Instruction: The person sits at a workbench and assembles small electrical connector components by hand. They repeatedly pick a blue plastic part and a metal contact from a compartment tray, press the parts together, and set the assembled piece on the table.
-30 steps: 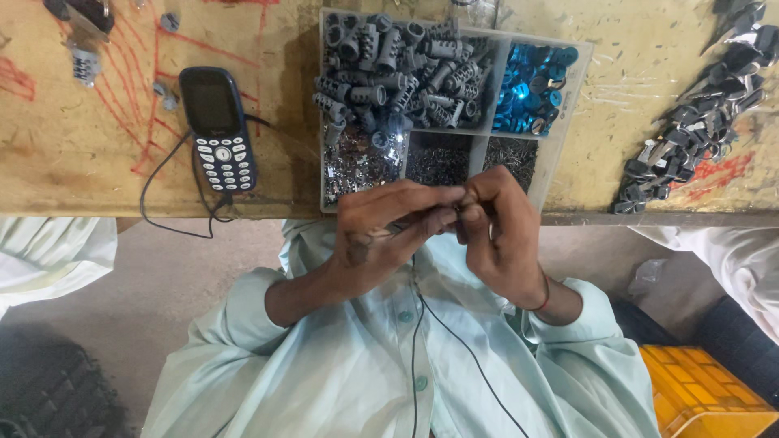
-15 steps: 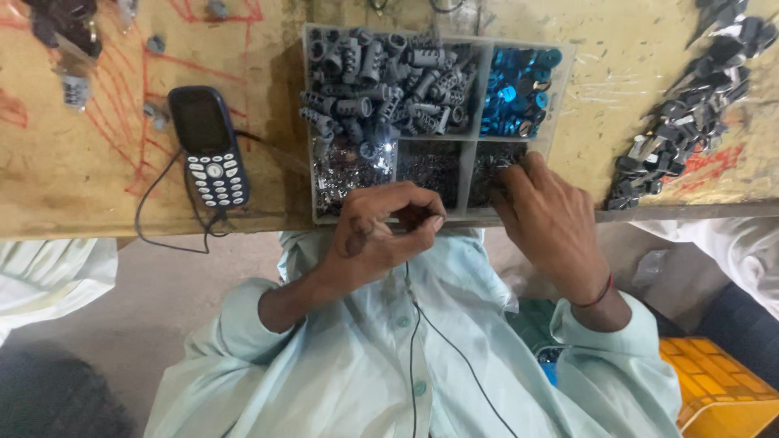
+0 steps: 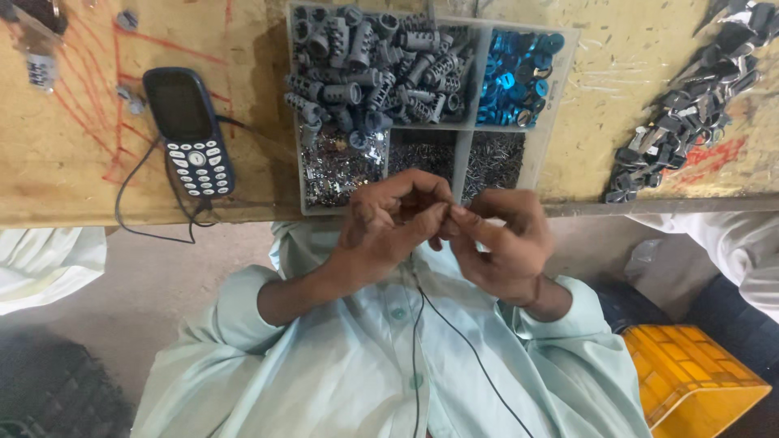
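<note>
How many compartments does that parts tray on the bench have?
5 in the parts tray: grey barrels upper left, blue rings upper right, three lower bins of small metal bits. Both hands' fingers cover the lower edge, so more may be hidden.

front: parts tray (image 3: 296, 122) at bench edge | left: phone (image 3: 189, 130) | right: black clips (image 3: 682, 122) | between: bare bench (image 3: 260, 122)

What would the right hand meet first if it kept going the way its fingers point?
The right hand points toward the left hand; their fingertips look already touching, so it would meet that hand first. Whether a small part sits between them cannot be told.
</note>
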Available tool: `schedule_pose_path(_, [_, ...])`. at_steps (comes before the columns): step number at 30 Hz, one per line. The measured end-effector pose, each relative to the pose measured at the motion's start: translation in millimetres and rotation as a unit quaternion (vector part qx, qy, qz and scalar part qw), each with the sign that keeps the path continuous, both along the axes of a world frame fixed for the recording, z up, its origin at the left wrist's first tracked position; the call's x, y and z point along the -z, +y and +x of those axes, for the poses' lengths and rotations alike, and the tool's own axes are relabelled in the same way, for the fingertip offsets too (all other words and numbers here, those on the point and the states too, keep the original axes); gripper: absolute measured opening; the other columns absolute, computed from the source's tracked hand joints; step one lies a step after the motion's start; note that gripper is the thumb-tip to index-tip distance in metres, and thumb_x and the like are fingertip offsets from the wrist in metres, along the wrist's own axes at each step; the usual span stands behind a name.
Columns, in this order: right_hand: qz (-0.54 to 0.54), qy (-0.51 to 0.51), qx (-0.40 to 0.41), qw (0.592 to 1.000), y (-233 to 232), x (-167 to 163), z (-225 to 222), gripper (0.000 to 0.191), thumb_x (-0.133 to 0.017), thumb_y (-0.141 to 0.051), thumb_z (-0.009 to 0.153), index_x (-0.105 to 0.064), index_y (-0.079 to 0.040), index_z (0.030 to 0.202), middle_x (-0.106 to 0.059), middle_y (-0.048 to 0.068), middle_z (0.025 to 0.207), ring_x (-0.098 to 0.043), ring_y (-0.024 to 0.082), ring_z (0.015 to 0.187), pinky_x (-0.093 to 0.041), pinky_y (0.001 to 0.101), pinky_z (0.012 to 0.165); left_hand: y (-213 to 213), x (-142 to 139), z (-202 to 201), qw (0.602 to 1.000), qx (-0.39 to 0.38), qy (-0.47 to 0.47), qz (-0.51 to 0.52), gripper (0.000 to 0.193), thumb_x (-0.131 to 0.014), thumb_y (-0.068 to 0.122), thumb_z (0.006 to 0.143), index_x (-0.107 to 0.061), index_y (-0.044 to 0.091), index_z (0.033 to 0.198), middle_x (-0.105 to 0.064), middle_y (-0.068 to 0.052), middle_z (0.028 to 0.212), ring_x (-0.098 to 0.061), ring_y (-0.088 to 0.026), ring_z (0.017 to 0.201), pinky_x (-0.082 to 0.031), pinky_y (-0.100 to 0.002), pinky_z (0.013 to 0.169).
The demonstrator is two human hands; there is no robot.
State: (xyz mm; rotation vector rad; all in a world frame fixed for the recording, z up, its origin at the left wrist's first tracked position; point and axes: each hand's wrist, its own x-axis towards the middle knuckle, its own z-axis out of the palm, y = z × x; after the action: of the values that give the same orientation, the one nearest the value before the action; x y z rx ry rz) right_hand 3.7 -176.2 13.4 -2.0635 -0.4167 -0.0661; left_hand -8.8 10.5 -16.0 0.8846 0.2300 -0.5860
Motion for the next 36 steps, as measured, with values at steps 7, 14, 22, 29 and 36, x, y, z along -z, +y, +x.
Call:
schedule_pose_path(7, [-0.095, -0.03, -0.023, 0.995, -13.3, 6.0, -18.8, 0.024, -0.079, 0.008, 0.085, -0.068, -0.002, 0.103, -0.064, 0.014, 0.103, -0.067, 0.026, 0.085, -0.054, 0.0313, 0.07, 5.4, 4.6, -5.4, 0.999, 0.015, -0.038, -0.021, 0.024, -0.066, 0.015, 0.103, -0.067, -0.003, 0.118, -0.073, -0.007, 0.102, -0.071, -0.01, 0.093, -0.061, -0.027, 0.086])
schedule_pose_path(14, [-0.049, 0.031, -0.036, 0.998, -12.1, -8.2, -12.4, 0.023, -0.074, 0.01, 0.084, -0.066, -0.001, 0.103, -0.067, 0.014, 0.102, -0.068, 0.023, 0.084, -0.054, 0.0292, 0.069, 16.1, -14.6, -1.2, 0.988, 0.02, -0.14, 0.059, 0.02, -0.066, 0.012, 0.104, -0.067, -0.004, 0.117, -0.074, -0.007, 0.103, -0.074, -0.01, 0.095, -0.063, -0.026, 0.086])
schedule_pose_path(22, [-0.07, -0.041, -0.01, 0.997, -3.8, 4.7, -12.1, 0.032, -0.082, 0.009, 0.088, -0.061, 0.003, 0.111, -0.071, 0.017, 0.107, -0.075, 0.024, 0.09, -0.06, 0.0299, 0.078, 29.1, -24.4, 6.0, 0.96, -0.013, -0.245, 0.136, 0.015, -0.069, 0.007, 0.1, -0.069, -0.002, 0.113, -0.069, -0.008, 0.103, -0.069, -0.011, 0.093, -0.057, -0.026, 0.085])
schedule_pose_path(29, [-0.041, 0.087, -0.121, 0.988, -1.3, -22.1, 28.4, 0.027, -0.078, 0.006, 0.087, -0.068, -0.003, 0.109, -0.073, 0.012, 0.1, -0.075, 0.023, 0.09, -0.061, 0.0283, 0.08, 36.8, -13.0, 6.1, 0.974, 0.068, -0.184, 0.116, 0.021, -0.071, 0.018, 0.093, -0.072, 0.001, 0.105, -0.071, -0.001, 0.093, -0.065, -0.005, 0.081, -0.054, -0.023, 0.073])
schedule_pose_path(36, [-0.239, -0.034, -0.077, 0.967, 11.2, -2.6, 97.7, 0.022, -0.084, 0.0, 0.099, -0.067, -0.004, 0.112, -0.06, 0.015, 0.108, -0.066, 0.027, 0.091, -0.054, 0.0349, 0.082, 25.8, 5.3, 4.1, 0.988, 0.082, -0.104, 0.081, 0.019, -0.07, 0.023, 0.093, -0.07, 0.005, 0.099, -0.065, 0.004, 0.083, -0.057, -0.001, 0.071, -0.049, -0.021, 0.065])
